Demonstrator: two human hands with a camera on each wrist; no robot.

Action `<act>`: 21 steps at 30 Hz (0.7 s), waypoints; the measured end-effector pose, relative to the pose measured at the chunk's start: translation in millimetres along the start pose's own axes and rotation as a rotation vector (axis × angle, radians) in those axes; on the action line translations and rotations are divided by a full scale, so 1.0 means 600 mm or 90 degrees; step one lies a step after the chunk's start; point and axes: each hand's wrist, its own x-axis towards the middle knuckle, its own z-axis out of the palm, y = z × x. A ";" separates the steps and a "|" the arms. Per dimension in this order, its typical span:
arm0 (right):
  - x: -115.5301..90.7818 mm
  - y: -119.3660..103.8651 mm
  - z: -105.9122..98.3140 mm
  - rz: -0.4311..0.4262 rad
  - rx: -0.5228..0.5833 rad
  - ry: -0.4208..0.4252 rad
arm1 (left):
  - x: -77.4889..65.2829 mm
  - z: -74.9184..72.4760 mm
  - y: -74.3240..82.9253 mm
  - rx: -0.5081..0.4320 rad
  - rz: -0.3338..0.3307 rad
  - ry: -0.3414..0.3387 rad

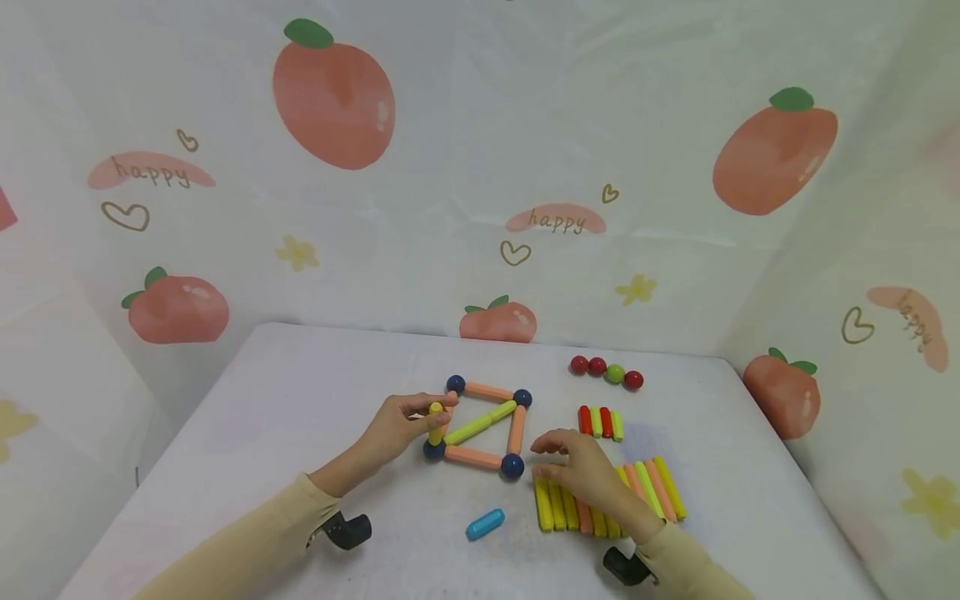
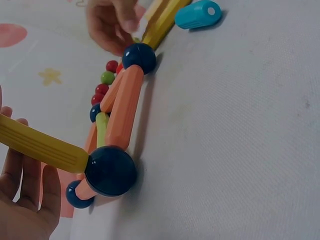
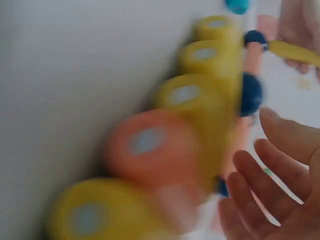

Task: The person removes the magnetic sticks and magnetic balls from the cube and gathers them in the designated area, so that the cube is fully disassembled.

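A square frame of salmon-coloured magnetic sticks [image 1: 472, 457] and navy balls [image 1: 512, 466] lies on the table, with two yellow-green sticks [image 1: 480, 424] running diagonally across it. At its near left corner a yellow stick [image 1: 436, 423] stands upright on a navy ball [image 2: 111, 171]. My left hand [image 1: 399, 427] holds that stick between thumb and fingers. To the right of the frame, my right hand [image 1: 587, 472] hovers over a row of yellow and salmon sticks [image 1: 557, 508], hiding part of it. Its fingers are spread and loosely bent, with nothing between them in the right wrist view [image 3: 270, 175].
A short blue stick [image 1: 485, 524] lies in front of the frame. Behind the row are several short red and yellow-green sticks [image 1: 606, 422]. Farther back sits a line of red balls [image 1: 633, 380] with one green ball [image 1: 615, 373]. A printed cloth wall [image 1: 420, 275] borders the table.
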 end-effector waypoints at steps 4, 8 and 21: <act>-0.014 -0.034 0.004 -0.085 0.013 -0.043 | 0.000 0.002 0.001 -0.006 -0.001 0.001; -0.020 -0.058 0.029 -0.179 0.008 -0.171 | 0.000 0.003 0.004 0.000 -0.006 0.003; -0.014 -0.064 0.072 -0.234 -0.083 -0.246 | 0.001 0.002 0.000 0.012 -0.002 0.001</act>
